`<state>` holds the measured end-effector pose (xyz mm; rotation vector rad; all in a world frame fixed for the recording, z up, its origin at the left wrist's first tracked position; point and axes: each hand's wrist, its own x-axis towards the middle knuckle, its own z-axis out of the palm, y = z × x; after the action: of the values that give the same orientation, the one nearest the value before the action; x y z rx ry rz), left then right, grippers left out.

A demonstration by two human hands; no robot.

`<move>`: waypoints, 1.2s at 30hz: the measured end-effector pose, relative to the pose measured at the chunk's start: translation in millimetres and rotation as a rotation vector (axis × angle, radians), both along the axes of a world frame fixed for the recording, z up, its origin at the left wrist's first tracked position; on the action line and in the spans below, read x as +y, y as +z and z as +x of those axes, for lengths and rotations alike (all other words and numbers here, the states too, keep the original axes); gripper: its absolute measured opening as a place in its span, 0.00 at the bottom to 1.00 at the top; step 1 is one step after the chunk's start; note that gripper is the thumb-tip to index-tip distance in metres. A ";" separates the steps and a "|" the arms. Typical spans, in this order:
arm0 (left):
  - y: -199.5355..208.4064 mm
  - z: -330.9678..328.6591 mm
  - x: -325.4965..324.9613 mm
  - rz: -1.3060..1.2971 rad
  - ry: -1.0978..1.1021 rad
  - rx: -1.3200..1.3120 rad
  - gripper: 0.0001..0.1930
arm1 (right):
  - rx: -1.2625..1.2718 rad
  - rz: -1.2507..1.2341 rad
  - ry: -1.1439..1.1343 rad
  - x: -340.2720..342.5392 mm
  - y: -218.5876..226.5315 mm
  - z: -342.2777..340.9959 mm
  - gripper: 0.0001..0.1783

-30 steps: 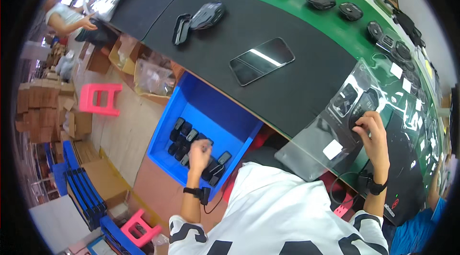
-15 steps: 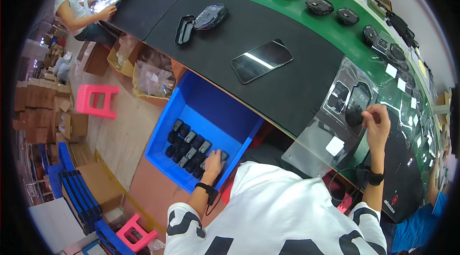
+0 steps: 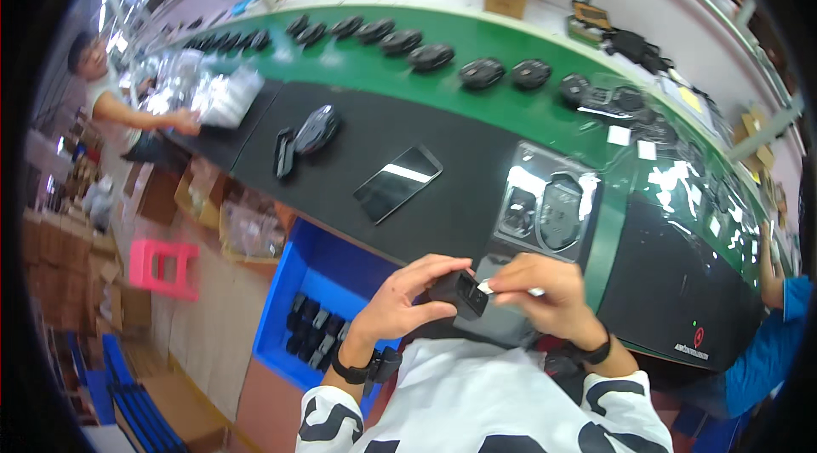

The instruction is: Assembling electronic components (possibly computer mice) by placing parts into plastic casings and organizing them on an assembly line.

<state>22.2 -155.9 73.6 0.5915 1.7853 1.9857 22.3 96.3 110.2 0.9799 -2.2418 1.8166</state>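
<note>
My left hand [image 3: 407,298] grips a small black box-shaped device [image 3: 460,293] between thumb and fingers, in front of my chest. Its open or recessed end faces right. Close against that end, my right hand [image 3: 545,291] pinches a small white piece [image 3: 487,286], mostly covered by the fingers. Just beyond my hands lies a clear plastic blister pack [image 3: 529,153] with two shaped hollows; glare and its clear surface keep me from telling what fills them. A blue bin [image 3: 277,330] to the lower left holds several more small black devices [image 3: 317,336].
A smartphone [image 3: 398,183] lies on the black mat [image 3: 340,189], with an oval black device [image 3: 317,129] and a smaller black case [image 3: 284,153] farther left. Black devices line the green bench [image 3: 502,104]. Plastic packs [image 3: 672,172] cover the right side. A person [image 3: 119,113] works far left; a blue sleeve [image 3: 757,359] shows right.
My left hand has risen out of the blue bin with a black device. My right hand has left the blister pack and come to the device with a white piece. The view has shifted.
</note>
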 end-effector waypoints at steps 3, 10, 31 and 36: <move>6.3 -18.8 23.7 0.073 -0.130 -0.002 0.32 | 0.230 -0.024 -0.084 -0.1 -11.6 -5.0 0.16; 6.1 -43.1 49.2 0.133 -0.335 -0.006 0.32 | 0.151 -0.135 -0.207 22.1 -28.7 -0.2 0.17; 25.9 -209.8 115.1 -0.410 -0.011 0.552 0.20 | -0.264 0.541 -0.111 53.7 -17.6 -75.7 0.29; -1.7 -340.6 220.2 -0.667 -0.190 1.076 0.50 | 0.051 0.909 -0.341 32.9 -27.9 -108.0 0.40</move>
<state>-318.5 64.4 71.9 1.6682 2.6162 0.7910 -85.7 129.2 82.3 0.6176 -2.9884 0.5904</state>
